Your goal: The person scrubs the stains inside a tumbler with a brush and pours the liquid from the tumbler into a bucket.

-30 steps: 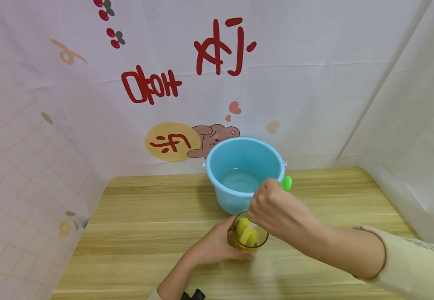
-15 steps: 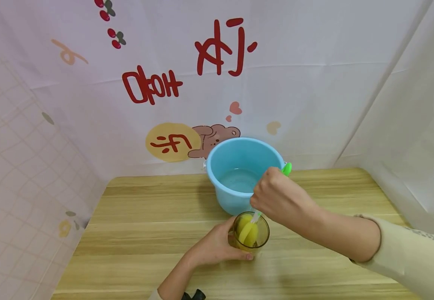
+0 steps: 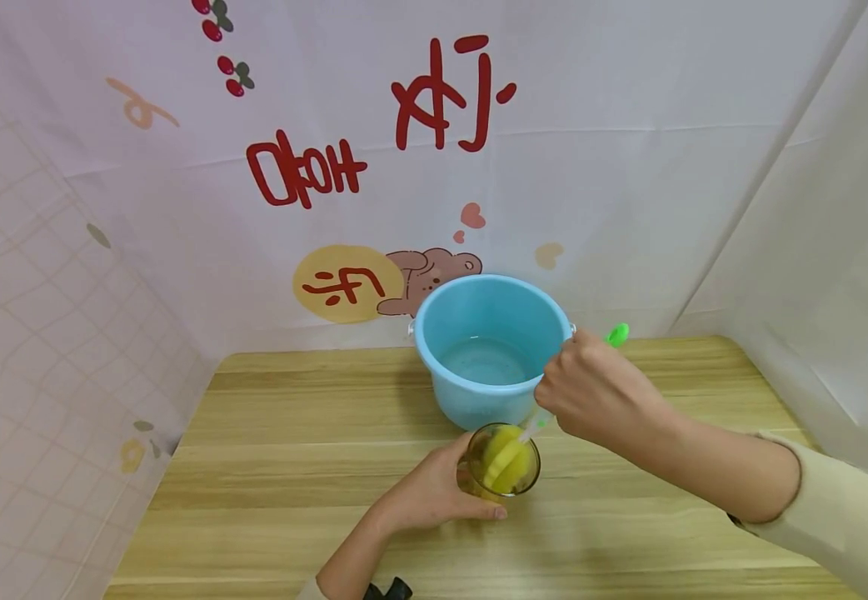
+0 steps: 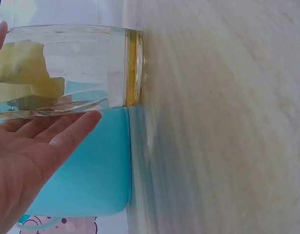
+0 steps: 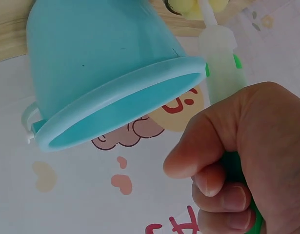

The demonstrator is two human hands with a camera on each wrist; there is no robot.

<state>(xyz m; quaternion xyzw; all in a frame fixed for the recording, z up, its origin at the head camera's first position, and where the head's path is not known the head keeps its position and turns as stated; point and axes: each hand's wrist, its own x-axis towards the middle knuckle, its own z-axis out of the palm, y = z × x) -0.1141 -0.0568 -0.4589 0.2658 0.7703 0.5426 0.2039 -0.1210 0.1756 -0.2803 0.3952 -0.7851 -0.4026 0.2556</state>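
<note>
Nearest: black object (image 3: pixel 396 589), only part in frame, can't tell what. Then left hand (image 3: pixel 434 493), thumb and fingers round a clear glass (image 4: pixel 86 61), grip holding it. Glass upright on desk (image 3: pixel 291 467), well in from left and right edges, just on the near side of the bucket (image 3: pixel 479 407). Brush (image 3: pixel 535 423) tilted, yellow sponge head (image 3: pixel 507 461) inside glass, shaft slanting out over the rim. Right hand (image 3: pixel 599 385) above desk, grip curled round the brush; green end (image 3: pixel 618 335) pokes out on the back right corner side. Bucket light blue, near middle of desk's back edge, shallow liquid (image 3: pixel 482 360) inside. Beyond back edge: white backdrop (image 3: pixel 629 208), red characters, bear print (image 3: pixel 441 268).
</note>
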